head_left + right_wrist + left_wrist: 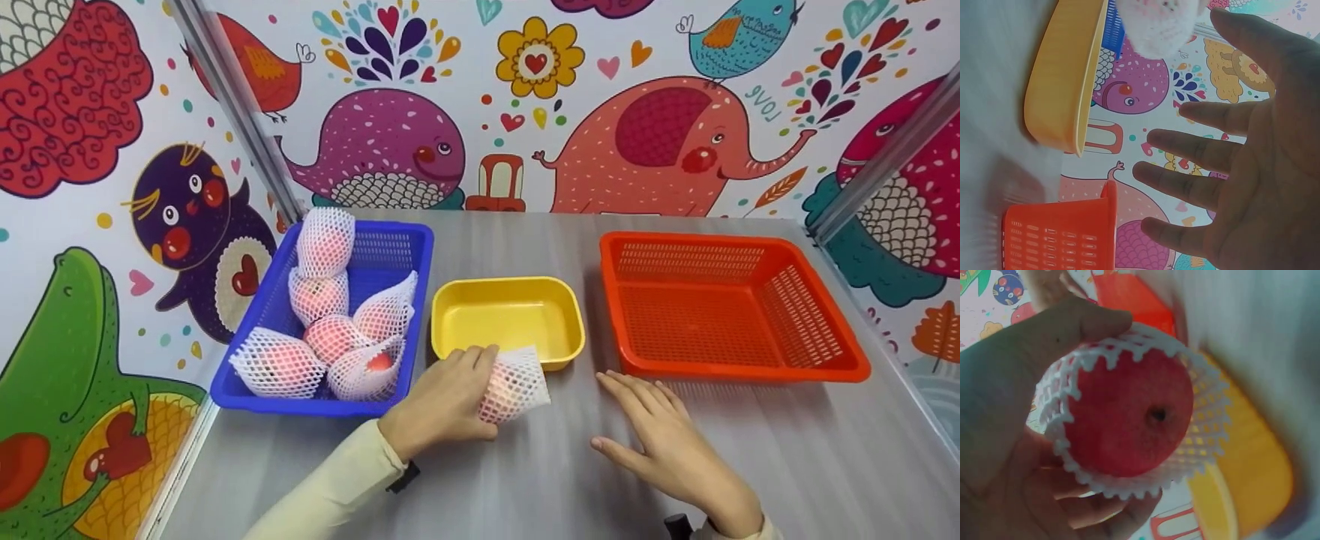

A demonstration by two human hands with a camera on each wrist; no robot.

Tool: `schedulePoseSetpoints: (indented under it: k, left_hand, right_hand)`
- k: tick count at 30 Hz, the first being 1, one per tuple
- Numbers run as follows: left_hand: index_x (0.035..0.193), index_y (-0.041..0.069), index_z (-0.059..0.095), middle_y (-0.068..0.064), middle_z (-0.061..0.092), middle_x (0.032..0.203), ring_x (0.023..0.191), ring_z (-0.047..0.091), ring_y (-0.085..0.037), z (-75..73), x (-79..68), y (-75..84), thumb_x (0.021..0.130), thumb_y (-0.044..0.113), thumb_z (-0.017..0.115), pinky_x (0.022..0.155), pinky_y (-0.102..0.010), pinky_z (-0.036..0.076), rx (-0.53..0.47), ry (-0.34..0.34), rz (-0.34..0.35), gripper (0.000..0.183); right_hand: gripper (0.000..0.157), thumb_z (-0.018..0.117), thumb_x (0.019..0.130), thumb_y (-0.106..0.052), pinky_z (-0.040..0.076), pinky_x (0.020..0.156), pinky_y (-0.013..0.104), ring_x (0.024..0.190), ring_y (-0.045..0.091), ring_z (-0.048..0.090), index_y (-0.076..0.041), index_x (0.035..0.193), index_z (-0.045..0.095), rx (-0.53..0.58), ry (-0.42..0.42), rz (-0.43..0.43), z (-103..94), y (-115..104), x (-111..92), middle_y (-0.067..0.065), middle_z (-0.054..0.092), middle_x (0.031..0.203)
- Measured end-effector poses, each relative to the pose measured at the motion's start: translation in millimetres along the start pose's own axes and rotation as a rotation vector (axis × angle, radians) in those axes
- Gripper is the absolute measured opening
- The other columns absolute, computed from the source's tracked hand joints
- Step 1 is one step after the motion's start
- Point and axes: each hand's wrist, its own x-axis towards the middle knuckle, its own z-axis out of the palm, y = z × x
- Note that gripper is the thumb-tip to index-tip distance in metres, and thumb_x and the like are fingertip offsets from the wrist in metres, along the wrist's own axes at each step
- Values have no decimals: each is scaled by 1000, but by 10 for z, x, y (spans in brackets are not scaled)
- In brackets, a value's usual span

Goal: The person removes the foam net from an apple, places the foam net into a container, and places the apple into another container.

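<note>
My left hand [446, 397] grips a red apple [1129, 413] in a white foam net sleeve [521, 382], in front of the yellow bin's near rim. In the left wrist view the thumb lies over the sleeve's top, and the apple's dark-dimpled end faces the camera from the sleeve's opening. My right hand [664, 442] is held with fingers spread and nothing in it, near the front left corner of the red basket [750, 371]. Several more net-wrapped apples [281, 367] lie in the blue basket [315, 405] on the left.
The yellow bin [510, 285] stands between the blue and red baskets on the grey table [517, 480]. Cartoon-printed walls [480, 67] enclose the table at the back and both sides, with metal corner posts [240, 112].
</note>
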Motion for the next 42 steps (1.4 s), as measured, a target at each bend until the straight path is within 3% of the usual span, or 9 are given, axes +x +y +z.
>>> schedulePoseSetpoints:
  k: [7, 12, 17, 24, 27, 33, 42]
  left_hand:
    - [132, 4, 49, -9, 59, 114, 98, 60, -26, 274, 7, 32, 63, 45, 91, 87, -41, 51, 8, -54, 24, 91]
    - [134, 10, 49, -6, 58, 119, 99, 58, -26, 399, -2, 39, 61, 38, 94, 85, -42, 50, -19, -87, 22, 90]
    - [141, 14, 48, -7, 55, 121, 100, 57, -25, 468, -41, 11, 63, 27, 93, 84, -43, 50, -49, -122, 38, 90]
    - [149, 27, 41, -10, 52, 130, 111, 53, -32, 478, -89, -15, 63, 30, 93, 91, -52, 45, -89, -216, -32, 100]
    - [149, 28, 40, -10, 53, 127, 111, 54, -31, 529, -90, -14, 63, 34, 93, 92, -51, 44, -84, -196, -32, 102]
    - [143, 24, 44, -6, 57, 109, 96, 59, -24, 606, -107, -14, 63, 40, 90, 84, -42, 44, -61, -81, -4, 94]
    - [146, 22, 41, -6, 57, 109, 95, 59, -23, 432, -92, 26, 65, 46, 87, 84, -41, 47, -68, -34, 4, 95]
  right_hand:
    - [68, 75, 88, -44, 32, 104, 65, 131, 28, 49, -12, 145, 53, 1, 10, -30, 23, 7, -6, 9, 54, 141]
    - [67, 76, 88, -43, 31, 104, 65, 129, 30, 50, -13, 144, 54, -4, 11, -34, 33, 13, -1, 9, 55, 141]
    - [62, 75, 89, -42, 29, 103, 66, 128, 33, 50, -20, 144, 55, 6, 7, -31, 56, 11, -8, 8, 54, 142]
    - [57, 71, 91, -44, 30, 103, 67, 128, 31, 50, -23, 142, 57, 14, -2, -32, 121, 10, -30, 7, 54, 141]
    - [55, 71, 91, -43, 32, 102, 67, 128, 30, 50, -23, 141, 58, 11, -2, -36, 136, 11, -31, 7, 55, 140]
    - [48, 74, 90, -36, 37, 99, 66, 123, 28, 54, -20, 134, 64, 4, 18, -72, 131, 36, -24, 7, 60, 134]
    - [32, 80, 85, -19, 47, 91, 51, 106, 17, 62, -20, 115, 72, 22, 120, -150, 200, 73, 70, -7, 67, 115]
